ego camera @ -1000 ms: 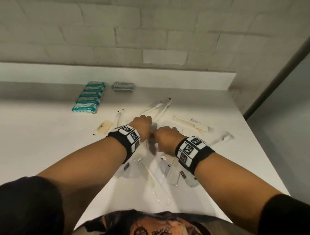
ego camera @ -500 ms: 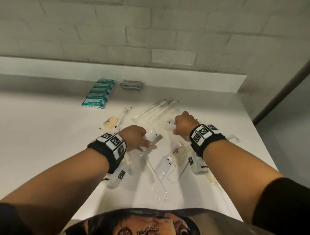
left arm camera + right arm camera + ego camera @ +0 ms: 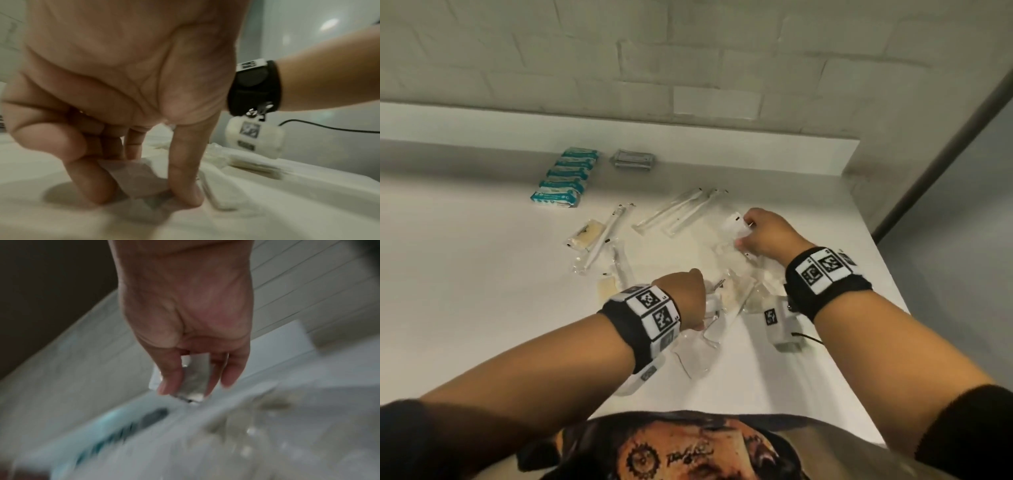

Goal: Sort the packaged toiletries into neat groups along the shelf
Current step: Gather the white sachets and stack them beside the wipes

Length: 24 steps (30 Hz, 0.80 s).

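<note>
Head view, shelf (image 3: 465, 274): white, with a raised ledge along its back edge under a brick wall (image 3: 688, 61).
Head view, back edge: a row of teal packets (image 3: 565, 178) runs from the ledge forward, left of centre; a grey packet (image 3: 632, 159) lies just beside the row, to its right, against the ledge.
Head view, middle: two long clear sleeves (image 3: 681, 212) lie side by side at a slant; to their left a wrapped stick (image 3: 606, 236) leans across, with a yellowish sachet (image 3: 585, 236) touching it.
Head view, front: a loose heap of clear wrappers (image 3: 732, 294) lies between the two wrists.
Head view, left hand (image 3: 685, 298): down on the heap near the front edge, fingers hidden from this side.
Head view, right hand (image 3: 767, 236): further back, toward the right edge, pinching a small white packet (image 3: 734, 224).
Left wrist view, left hand (image 3: 123, 81): thumb and fingers (image 3: 185, 186) curl down and pinch a clear wrapper (image 3: 139, 180) against the shelf; more wrappers lie to the right.
Right wrist view, right hand (image 3: 185, 313): blurred; fingers (image 3: 170, 378) grasp the white packet (image 3: 195, 376), held clear above the shelf. Teal smears below are the packet row.
</note>
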Available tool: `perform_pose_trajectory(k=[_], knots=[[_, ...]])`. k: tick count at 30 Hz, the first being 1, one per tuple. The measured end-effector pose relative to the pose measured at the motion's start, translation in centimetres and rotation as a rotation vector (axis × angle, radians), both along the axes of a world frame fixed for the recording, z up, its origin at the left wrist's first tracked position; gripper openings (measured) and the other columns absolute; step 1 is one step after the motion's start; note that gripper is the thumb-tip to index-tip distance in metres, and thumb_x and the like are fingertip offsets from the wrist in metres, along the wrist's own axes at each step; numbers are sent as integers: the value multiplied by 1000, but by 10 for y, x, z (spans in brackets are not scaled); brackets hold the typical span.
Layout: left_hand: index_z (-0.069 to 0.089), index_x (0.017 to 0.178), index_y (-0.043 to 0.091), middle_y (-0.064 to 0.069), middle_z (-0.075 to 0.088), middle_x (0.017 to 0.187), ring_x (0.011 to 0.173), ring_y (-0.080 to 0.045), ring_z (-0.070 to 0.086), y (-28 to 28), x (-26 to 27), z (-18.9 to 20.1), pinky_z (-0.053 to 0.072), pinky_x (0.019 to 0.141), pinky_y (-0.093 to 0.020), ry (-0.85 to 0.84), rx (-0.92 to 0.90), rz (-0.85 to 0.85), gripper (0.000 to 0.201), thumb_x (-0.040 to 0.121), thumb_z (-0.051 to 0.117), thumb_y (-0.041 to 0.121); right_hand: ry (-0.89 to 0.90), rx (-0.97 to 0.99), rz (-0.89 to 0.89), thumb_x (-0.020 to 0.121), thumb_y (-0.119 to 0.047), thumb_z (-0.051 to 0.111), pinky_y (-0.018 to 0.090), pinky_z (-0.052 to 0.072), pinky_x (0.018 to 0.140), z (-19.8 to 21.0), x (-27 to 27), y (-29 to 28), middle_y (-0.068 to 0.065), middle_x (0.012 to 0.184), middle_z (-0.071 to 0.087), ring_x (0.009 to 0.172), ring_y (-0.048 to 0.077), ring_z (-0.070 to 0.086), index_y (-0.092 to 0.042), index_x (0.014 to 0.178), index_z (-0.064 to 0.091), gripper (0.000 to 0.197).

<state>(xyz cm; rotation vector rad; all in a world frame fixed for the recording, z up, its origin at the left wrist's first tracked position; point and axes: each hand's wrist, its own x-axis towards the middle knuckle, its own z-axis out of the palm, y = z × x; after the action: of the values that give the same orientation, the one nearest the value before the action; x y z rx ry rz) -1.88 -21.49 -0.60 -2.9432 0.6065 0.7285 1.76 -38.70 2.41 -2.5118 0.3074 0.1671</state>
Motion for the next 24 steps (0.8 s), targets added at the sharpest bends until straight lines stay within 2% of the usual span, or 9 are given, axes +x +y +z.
perform_pose_trajectory(k=[2, 3, 5, 8, 12, 14, 16, 20, 24], knots=[[38, 126, 5, -7, 61, 113, 101, -27, 61, -4, 2, 0, 43, 69, -31, 43, 6, 6, 69, 75, 77, 32, -4, 11, -70, 82, -18, 71, 19, 39, 53, 13, -22, -24, -5, 86, 56, 67, 9, 54, -18, 104, 56, 27], [39, 127, 5, -8, 61, 115, 103, -27, 62, -5, 3, 0, 44, 69, -30, 63, 4, 8, 70, 74, 78, 30, 10, 36, -104, 82, -16, 71, 20, 42, 53, 16, -32, -36, -3, 89, 59, 66, 10, 57, -16, 108, 57, 30], [44, 129, 5, -8, 62, 119, 105, -26, 62, -8, 8, 1, 46, 73, -29, 81, 8, -14, 69, 74, 78, 31, 64, 47, -166, 82, -12, 69, 31, 54, 66, 18, -57, -56, 7, 100, 64, 77, 21, 65, -12, 118, 56, 38], [56, 124, 6, -8, 63, 118, 106, -25, 61, -9, 14, 0, 46, 80, -29, 81, 36, -53, 58, 80, 72, 39, 232, -73, -163, 82, -17, 71, 40, 55, 84, 11, -89, -70, 13, 111, 64, 97, 30, 65, -12, 127, 52, 49], [53, 125, 10, -7, 57, 126, 113, -25, 55, -9, 17, 7, 43, 85, -30, 32, -79, -26, 54, 84, 66, 42, 432, -155, -134, 82, -20, 73, 33, 55, 77, -7, -120, -67, 8, 108, 63, 82, 23, 63, -15, 136, 45, 61], [56, 103, 13, -7, 59, 108, 95, -22, 57, -10, 18, 15, 39, 70, -29, -18, -214, 17, 37, 83, 68, 42, 443, -190, -175, 82, -20, 72, 32, 54, 77, -17, -125, -67, 8, 111, 63, 82, 22, 62, -13, 135, 44, 60], [49, 80, 14, -6, 56, 88, 73, -18, 50, -10, 16, 22, 32, 57, -28, -72, -380, 94, 32, 80, 70, 38, 452, -244, -227, 82, -22, 72, 33, 54, 84, -21, -127, -69, 11, 117, 63, 94, 26, 64, -7, 132, 46, 59], [53, 97, 13, -3, 66, 88, 80, -20, 62, -14, 9, 24, 47, 64, -32, 22, -737, 261, 22, 83, 64, 26, 522, -337, -225, 83, -28, 72, 33, 51, 88, -28, -130, -65, 13, 114, 63, 103, 28, 63, 2, 126, 46, 58], [51, 117, 20, -3, 59, 95, 85, -19, 67, -14, -6, 17, 60, 74, -40, 340, -1148, 432, 22, 95, 54, 26, 514, -474, -125, 86, -26, 61, 29, 44, 75, -37, -126, -57, 11, 110, 62, 102, 27, 59, -4, 120, 56, 41]])
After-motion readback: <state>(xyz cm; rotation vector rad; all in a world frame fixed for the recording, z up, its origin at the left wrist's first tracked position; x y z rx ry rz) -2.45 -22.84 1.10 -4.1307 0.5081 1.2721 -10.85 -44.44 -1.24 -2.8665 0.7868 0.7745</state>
